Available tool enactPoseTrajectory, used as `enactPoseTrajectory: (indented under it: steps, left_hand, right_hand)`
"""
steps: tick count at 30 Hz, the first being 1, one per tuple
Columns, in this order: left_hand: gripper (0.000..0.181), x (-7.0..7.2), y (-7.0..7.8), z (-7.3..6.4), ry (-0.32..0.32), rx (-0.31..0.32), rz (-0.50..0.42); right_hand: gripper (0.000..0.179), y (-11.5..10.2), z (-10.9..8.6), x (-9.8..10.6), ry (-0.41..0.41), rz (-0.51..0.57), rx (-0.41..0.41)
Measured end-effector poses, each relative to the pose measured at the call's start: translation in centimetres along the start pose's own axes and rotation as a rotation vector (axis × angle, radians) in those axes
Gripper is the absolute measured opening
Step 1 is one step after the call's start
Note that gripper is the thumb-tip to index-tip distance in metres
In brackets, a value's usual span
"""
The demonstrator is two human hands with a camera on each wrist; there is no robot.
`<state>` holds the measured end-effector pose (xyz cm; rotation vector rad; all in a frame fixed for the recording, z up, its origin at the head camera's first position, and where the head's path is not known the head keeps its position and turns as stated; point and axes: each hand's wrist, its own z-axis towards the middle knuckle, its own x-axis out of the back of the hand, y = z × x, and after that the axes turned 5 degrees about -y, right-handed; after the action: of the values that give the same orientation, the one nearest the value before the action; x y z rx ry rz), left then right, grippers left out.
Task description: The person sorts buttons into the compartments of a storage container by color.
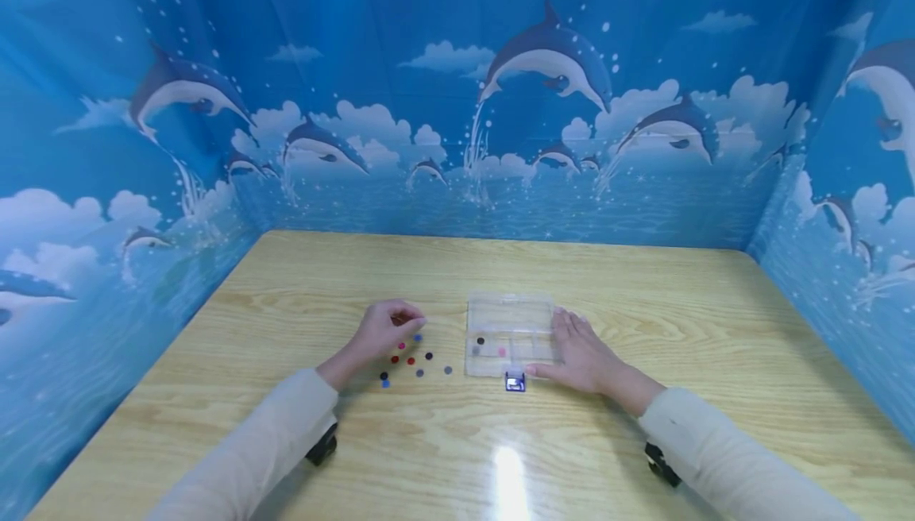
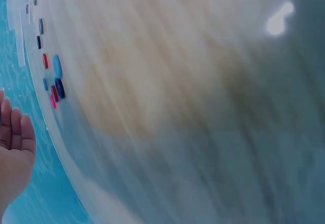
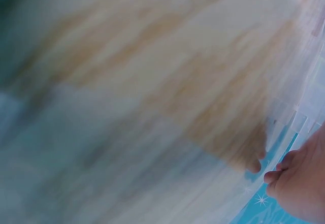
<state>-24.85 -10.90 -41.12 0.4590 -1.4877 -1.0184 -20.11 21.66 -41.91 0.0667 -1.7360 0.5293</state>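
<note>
My left hand (image 1: 379,332) hovers over a scatter of small round button-like discs, thumb and fingertips brought together; whether something small is pinched there I cannot tell. Just beneath lie a blue disc (image 1: 418,337) and a pink disc (image 1: 402,345). In the left wrist view, the fingers (image 2: 16,130) bend at the left edge. A clear plastic compartment box (image 1: 490,372) lies with its lid raised back. My right hand (image 1: 588,356) rests along its right side, fingers extended and thumb at the front edge. Inside sit a black disc (image 1: 480,341), a grey disc (image 1: 476,352) and a pink one.
Several more discs, among them a red disc (image 1: 411,360), a grey disc (image 1: 448,370) and a black disc (image 1: 384,376), lie left of the box. A shiny dark-blue label (image 1: 515,382) is at the box's front edge. Dolphin-print curtains (image 1: 429,203) surround the wooden table (image 1: 643,283).
</note>
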Motion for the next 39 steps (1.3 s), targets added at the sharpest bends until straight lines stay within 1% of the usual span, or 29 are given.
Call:
enactPoseTrajectory:
  steps: [2, 5, 10, 15, 21, 29, 39]
  left_hand:
    - [0.014, 0.2, -0.3, -0.1, -0.010, -0.016, -0.006]
    - [0.016, 0.6, -0.5, -0.3, -0.041, -0.031, -0.014]
    - [0.017, 1.2, -0.9, -0.5, -0.104, -0.008, -0.027]
    - [0.018, 1.5, -1.5, -0.5, -0.140, -0.002, -0.026]
    - [0.021, 1.9, -2.1, -0.5, -0.154, -0.009, -0.014]
    - [0.021, 2.4, -2.4, -0.4, -0.185, -0.022, 0.023]
    - [0.019, 2.6, -2.9, -0.6, -0.208, -0.055, 0.020]
  right_hand:
    - [0.105, 0.0, 0.0, 0.1, -0.006, 0.000, -0.004]
    - [0.105, -0.1, 0.0, 0.1, -0.012, -0.004, -0.007]
    - [0.104, -0.1, -0.1, 0.2, -0.014, -0.006, -0.010]
    - [0.104, -0.2, -0.1, 0.3, -0.014, -0.005, -0.014]
    - [0.103, -0.1, -0.1, 0.1, -0.013, -0.015, -0.016]
    - [0.104, 0.0, 0.0, 0.0, -0.009, -0.017, -0.014]
    - [0.103, 0.0, 0.0, -0.1, -0.008, -0.024, -0.010]
